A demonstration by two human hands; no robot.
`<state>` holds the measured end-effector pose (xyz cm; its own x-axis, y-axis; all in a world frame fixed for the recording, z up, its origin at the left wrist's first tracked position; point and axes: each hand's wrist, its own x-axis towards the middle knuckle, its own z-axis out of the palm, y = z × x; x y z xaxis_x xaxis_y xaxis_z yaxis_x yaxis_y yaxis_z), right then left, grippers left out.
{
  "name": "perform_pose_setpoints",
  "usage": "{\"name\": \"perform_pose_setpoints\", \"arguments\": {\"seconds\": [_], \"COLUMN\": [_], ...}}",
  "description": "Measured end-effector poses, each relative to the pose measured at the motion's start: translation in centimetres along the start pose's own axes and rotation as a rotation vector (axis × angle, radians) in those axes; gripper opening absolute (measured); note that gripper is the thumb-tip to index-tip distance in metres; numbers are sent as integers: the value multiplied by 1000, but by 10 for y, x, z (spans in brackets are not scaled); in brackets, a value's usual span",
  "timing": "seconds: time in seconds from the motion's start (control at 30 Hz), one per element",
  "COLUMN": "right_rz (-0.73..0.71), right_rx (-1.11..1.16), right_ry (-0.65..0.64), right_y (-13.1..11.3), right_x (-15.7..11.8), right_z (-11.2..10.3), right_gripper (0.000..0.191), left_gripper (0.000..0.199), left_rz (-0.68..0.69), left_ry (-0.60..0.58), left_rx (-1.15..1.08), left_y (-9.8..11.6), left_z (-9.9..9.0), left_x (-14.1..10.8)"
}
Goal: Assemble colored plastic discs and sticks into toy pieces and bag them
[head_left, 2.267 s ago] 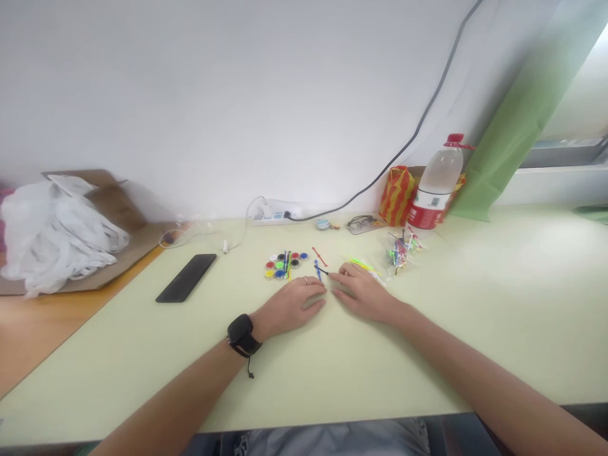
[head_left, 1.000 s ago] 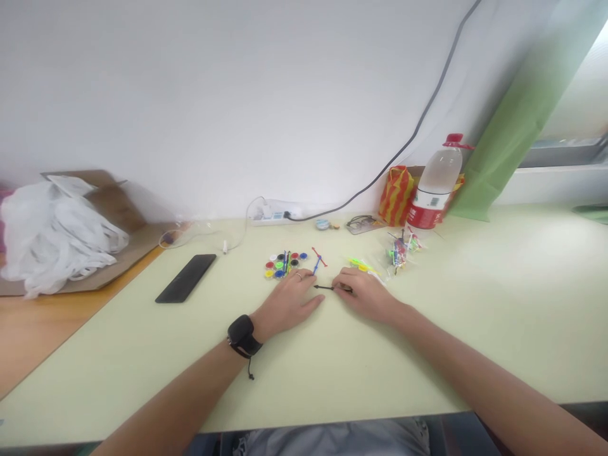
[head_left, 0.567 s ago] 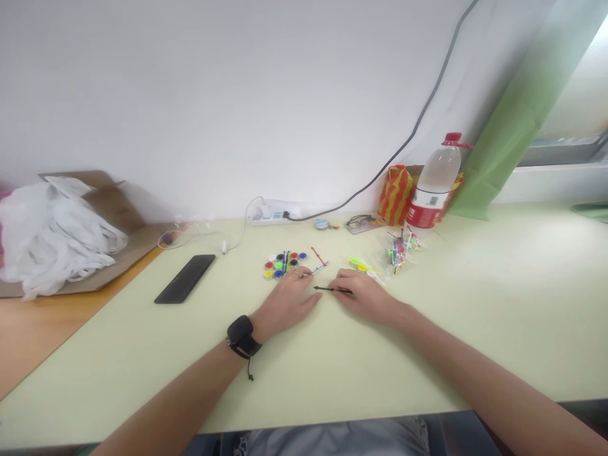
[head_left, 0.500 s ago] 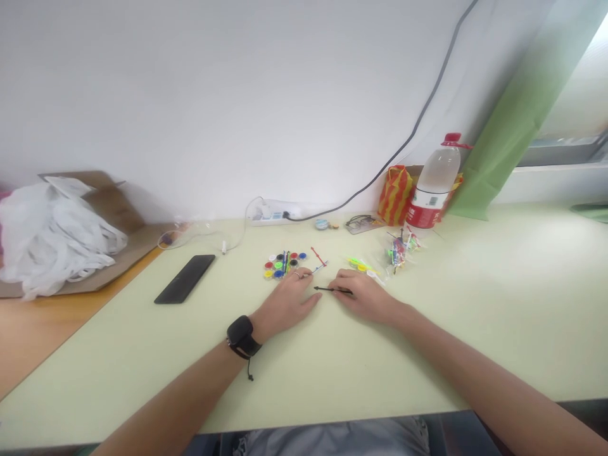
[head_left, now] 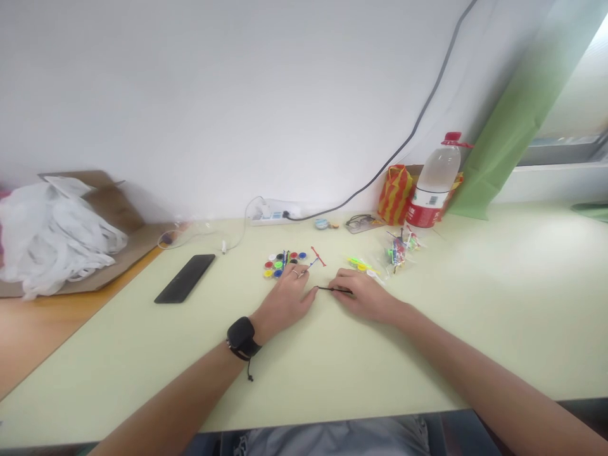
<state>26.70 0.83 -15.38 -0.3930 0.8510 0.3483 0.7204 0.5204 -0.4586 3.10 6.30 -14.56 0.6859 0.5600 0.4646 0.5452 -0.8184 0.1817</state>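
Observation:
A thin black stick lies between my hands, low over the table. My right hand is closed on it in a pinch of thumb and fingers. My left hand rests on the table with its fingers stretched out and its thumb apart, the thumb tip at the stick's left end. Just beyond the left fingertips lie a red stick and a blue stick, crossing. Several small coloured discs sit beyond that hand, with thin sticks standing or lying among them. Yellow and white pieces lie behind my right hand.
A clear bag of coloured pieces lies at the right, before a large bottle and a red-yellow bag. A black phone-like slab is at left. Glasses and a power strip are by the wall.
My left thumb has come to the black stick's arrow-shaped left end, covering it. The red and blue sticks have shifted slightly. My right hand stays almost in place.

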Motion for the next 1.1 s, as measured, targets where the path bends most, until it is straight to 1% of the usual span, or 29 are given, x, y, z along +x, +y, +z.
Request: {"name": "perform_pose_setpoints", "arguments": {"seconds": [0.1, 0.2, 0.37, 0.43, 0.53, 0.63, 0.77, 0.93, 1.1], "right_rz": [3, -2, 8, 23, 32, 23, 31, 115, 125], "right_rx": [3, 3, 9, 17, 16, 16, 30, 47, 62], "right_ry": [-12, -12, 14, 20, 23, 28, 36, 50, 90], "right_y": [0, 0, 1, 1, 0, 0, 0, 2, 3], "right_x": [0, 0, 1, 1, 1, 0, 0, 1, 1], "right_z": [-1, 0, 1, 1, 1, 1, 1, 1, 2], "right_gripper": [16, 16, 17, 17, 16, 15, 14, 12, 14], "left_gripper": [15, 20, 28, 31, 30, 30, 37, 43, 39], "left_rz": [1, 7, 6, -15, -50, -55, -2, -1, 23], "left_ry": [-64, -119, -98, -77, -70, -101, -161, -161, -178], "left_rx": [-23, -46, -51, -49, -36, -37, -52, -44, -78], "left_y": [1, 2, 2, 0, -3, -2, 3, 4, 3], "left_z": [1, 0, -2, -1, -1, -4, -8, -8, -10], "left_x": [-1, -2, -2, -3, -3, -4, -4, -4, -3]}}
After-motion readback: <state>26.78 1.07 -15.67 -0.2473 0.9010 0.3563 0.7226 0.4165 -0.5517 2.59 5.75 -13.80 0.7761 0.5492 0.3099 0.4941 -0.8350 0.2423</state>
